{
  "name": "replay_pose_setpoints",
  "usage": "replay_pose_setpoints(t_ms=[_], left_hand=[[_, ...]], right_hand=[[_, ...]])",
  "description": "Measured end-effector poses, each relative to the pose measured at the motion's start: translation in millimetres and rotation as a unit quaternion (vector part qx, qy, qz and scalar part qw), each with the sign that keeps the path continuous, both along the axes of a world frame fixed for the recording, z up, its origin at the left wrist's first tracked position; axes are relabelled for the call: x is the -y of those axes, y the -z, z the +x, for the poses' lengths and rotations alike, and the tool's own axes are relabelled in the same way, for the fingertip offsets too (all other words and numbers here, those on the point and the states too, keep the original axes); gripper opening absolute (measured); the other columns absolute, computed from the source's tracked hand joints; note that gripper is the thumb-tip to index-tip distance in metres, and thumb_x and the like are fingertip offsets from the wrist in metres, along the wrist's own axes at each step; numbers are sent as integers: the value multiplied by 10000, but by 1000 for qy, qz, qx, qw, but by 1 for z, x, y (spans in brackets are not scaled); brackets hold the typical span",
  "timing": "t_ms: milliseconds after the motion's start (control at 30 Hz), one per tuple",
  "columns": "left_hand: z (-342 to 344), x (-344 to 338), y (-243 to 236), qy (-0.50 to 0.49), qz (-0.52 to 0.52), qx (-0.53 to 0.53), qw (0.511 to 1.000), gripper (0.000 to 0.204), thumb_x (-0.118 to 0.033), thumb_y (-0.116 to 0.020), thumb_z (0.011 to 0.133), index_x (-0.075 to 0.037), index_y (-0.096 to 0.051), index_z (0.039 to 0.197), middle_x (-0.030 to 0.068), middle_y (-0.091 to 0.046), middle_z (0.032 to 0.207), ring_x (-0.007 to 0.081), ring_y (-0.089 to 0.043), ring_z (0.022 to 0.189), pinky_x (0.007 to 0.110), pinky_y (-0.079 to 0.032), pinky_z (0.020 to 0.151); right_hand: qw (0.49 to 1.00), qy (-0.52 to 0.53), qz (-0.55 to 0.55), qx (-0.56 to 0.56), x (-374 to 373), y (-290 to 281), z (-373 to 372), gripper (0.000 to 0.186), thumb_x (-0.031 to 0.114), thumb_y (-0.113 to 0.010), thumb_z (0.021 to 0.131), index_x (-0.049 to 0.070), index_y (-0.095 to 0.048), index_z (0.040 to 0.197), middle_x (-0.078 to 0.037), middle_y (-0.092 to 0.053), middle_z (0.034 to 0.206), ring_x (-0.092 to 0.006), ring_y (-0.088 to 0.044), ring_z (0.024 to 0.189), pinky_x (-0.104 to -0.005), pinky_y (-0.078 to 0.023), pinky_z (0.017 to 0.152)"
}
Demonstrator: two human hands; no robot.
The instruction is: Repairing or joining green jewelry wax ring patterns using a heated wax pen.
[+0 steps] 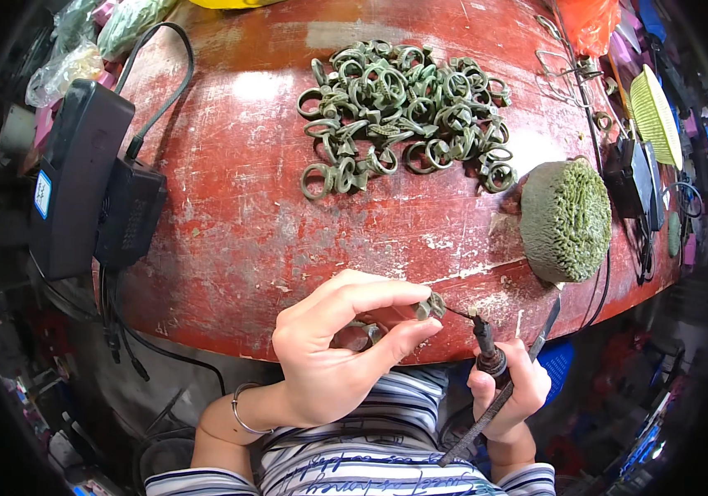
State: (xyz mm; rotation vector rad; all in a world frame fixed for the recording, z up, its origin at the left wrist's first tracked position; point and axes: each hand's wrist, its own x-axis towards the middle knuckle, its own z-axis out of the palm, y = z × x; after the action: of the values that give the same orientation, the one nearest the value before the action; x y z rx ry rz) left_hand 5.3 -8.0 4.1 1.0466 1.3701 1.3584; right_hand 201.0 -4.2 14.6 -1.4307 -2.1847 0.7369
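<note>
My left hand (329,355) pinches a small dark green ring (431,306) between thumb and forefinger at the table's near edge. Another greenish ring-like piece (361,334) shows partly behind those fingers. In my right hand (521,382) is a dark wax pen (485,337) with a thin tip, which points at the ring; whether it touches cannot be made out. The same hand also holds a long, narrow grey file-like tool (482,423), slanting across the palm with a flat pointed end upward. Farther back lies a heap of similar green rings (408,103).
A rough green round block (565,219) stands right of my hands on the worn red table (230,248). At left are a black power box (81,182) and adapter (131,215) with cables. A pale green basket (656,116), black adapter (631,178) and orange bag (590,25) line the right.
</note>
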Motion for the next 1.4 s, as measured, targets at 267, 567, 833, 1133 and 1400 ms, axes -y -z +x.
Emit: replay_pose_setpoints(t_ms=[267, 567, 833, 1133, 1400], left_hand=[[0, -1, 1, -3, 1, -19, 1000, 234, 44, -687, 723, 20, -606, 941, 107, -574, 899, 76, -570, 610, 162, -436, 422], [-1, -2, 2, -3, 13, -32, 999, 232, 38, -684, 723, 23, -605, 940, 113, -578, 885, 66, -547, 582, 164, -429, 425], [0, -2, 3, -5, 16, -30, 999, 240, 51, -681, 718, 28, -599, 942, 111, -573, 889, 62, -539, 564, 165, -419, 421], [0, -2, 3, -7, 8, -22, 1000, 241, 55, -679, 719, 31, -597, 945, 104, -569, 894, 53, -526, 549, 157, -411, 416], [-1, -2, 3, -7, 6, -9, 1000, 241, 62, -669, 727, 34, -590, 953, 109, -564, 896, 58, -526, 548, 159, -411, 420]], right_hand=[[999, -9, 35, 11, -5, 1, -1, 364, 332, -722, 719, 7, -591, 817, -75, -550, 571, -207, -550, 447, -268, -425, 426], [999, -10, 39, 21, -5, 1, -1, 380, 346, -730, 709, 4, -594, 804, -74, -548, 557, -212, -552, 443, -273, -429, 425], [999, -8, 41, 36, -5, 1, -1, 372, 341, -740, 696, 14, -593, 795, -77, -553, 564, -218, -551, 441, -276, -426, 421], [999, -7, 35, 31, -5, 2, 0, 369, 334, -742, 693, 13, -590, 793, -76, -553, 574, -220, -553, 444, -278, -429, 425], [999, -5, 29, 36, -6, 1, -2, 375, 346, -733, 701, 11, -590, 792, -73, -550, 573, -216, -554, 449, -279, -427, 428]])
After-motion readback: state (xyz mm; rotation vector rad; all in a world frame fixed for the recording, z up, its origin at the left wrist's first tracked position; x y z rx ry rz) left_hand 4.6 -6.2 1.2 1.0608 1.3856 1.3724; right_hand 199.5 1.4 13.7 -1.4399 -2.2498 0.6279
